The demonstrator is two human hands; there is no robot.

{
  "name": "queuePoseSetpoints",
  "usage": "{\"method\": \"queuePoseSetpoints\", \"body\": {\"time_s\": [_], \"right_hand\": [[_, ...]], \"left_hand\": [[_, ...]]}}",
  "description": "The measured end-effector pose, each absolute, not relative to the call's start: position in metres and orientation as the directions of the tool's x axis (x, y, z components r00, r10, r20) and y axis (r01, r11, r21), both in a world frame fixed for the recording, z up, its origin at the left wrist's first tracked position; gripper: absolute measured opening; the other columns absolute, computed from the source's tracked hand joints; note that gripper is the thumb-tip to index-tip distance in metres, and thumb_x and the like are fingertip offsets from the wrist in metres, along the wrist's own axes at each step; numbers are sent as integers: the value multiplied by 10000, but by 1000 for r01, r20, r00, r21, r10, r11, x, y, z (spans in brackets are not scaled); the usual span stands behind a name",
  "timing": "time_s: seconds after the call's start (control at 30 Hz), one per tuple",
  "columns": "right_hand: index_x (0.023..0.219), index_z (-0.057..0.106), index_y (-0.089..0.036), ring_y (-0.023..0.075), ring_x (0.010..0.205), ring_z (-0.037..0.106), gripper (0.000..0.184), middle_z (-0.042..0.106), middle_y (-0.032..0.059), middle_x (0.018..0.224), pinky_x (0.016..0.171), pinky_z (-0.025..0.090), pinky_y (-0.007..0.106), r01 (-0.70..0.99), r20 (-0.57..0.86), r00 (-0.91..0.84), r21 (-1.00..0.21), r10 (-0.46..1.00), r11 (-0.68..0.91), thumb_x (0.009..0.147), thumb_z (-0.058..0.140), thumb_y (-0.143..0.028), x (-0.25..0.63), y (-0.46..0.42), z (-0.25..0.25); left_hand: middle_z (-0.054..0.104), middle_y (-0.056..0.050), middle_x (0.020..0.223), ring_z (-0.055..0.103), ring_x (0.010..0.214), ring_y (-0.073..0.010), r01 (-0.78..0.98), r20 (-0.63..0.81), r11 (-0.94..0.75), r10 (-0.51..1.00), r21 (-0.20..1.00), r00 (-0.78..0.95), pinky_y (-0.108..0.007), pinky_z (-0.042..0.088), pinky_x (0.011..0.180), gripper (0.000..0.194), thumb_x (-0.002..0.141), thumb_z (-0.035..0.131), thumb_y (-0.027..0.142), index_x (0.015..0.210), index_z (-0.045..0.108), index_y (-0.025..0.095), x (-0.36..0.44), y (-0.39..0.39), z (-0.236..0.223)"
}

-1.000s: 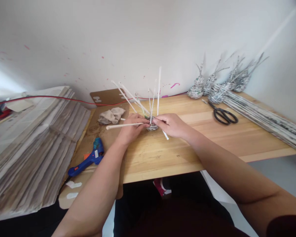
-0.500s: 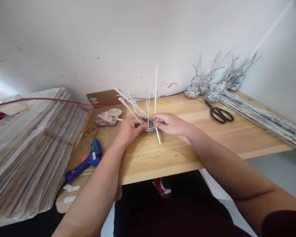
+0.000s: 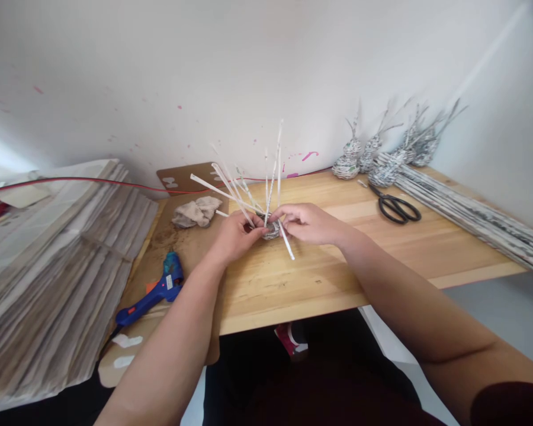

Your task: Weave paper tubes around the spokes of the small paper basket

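A small round basket woven from rolled newspaper (image 3: 272, 229) rests on the wooden table between my hands. Several white paper sticks (image 3: 273, 177) fan upward from its rim, and one points toward me at the front right. My left hand (image 3: 242, 234) pinches the basket's left side, its thumb across the near rim. My right hand (image 3: 306, 223) has its index finger at the far right of the rim, the other fingers curled by the stick (image 3: 286, 241) that juts toward me. Fingers partly hide the weave.
A blue glue gun (image 3: 164, 290) lies left on cardboard, near a crumpled cloth (image 3: 196, 212). Stacked newspapers (image 3: 71, 272) fill the far left. On the right are black scissors (image 3: 397, 208), a bundle of paper rods (image 3: 466, 222) and several woven gourd-like shapes (image 3: 347, 160) against the wall.
The upright sticks have shifted: the left ones lean lower and spread wider, and a middle one tilts right. The near stick's tip has swung slightly right. Both hands stay at the basket.
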State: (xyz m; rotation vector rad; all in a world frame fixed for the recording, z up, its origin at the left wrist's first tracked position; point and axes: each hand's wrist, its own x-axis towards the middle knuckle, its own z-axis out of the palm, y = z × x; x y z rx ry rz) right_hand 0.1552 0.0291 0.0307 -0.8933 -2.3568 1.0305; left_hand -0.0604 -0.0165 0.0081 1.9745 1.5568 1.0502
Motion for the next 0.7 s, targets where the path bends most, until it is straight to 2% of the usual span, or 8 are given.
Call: {"method": "queuePoseSetpoints", "body": {"time_s": [0.13,0.23,0.33,0.47,0.57,0.7], "right_hand": [[972,743,-169,106,527,483,220,614,-14,597,583,330,251,509,215,-600,-640,770,576,879,564,-257,152,27,32],[900,758,-167,119,557,497,216,643,15,636,593,310,265,558,286,-594,-526,752,642,892,566,-266,149,24,32],[851,749,-169,137,585,518,224,667,37,671,598,303,274,605,276,-602,-455,750,653,903,552,-262,147,23,32],[859,732,-165,142,643,559,220,704,45,748,630,337,262,567,268,-623,-493,735,660,904,518,-196,150,27,31],[1000,731,-165,137,689,590,256,726,39,815,671,376,250,486,273,-651,-566,708,665,886,506,-120,154,32,29],[1122,724,-188,132,698,605,313,733,32,842,674,397,247,395,281,-706,-607,651,690,863,561,-121,159,34,29]], "left_hand": [[682,-33,773,576,681,-142,639,281,-282,954,716,106,-267,433,627,159,767,718,317,734,678,166,-58,-17,7],[683,-28,770,575,700,-145,641,283,-296,951,708,126,-271,434,651,157,787,702,323,755,680,171,-57,-17,5],[681,-19,752,575,726,-152,640,315,-330,938,694,142,-279,438,685,136,795,693,308,751,679,180,-56,-18,4],[678,-16,742,572,740,-159,647,329,-328,936,688,125,-287,439,715,137,797,689,311,750,667,184,-56,-19,5],[652,-7,705,548,678,-143,631,308,-306,945,712,111,-269,421,661,158,806,677,327,759,643,181,-57,-18,5],[626,0,684,523,625,-127,582,302,-305,948,754,105,-255,397,607,179,814,660,339,755,615,176,-59,-16,5]]}}
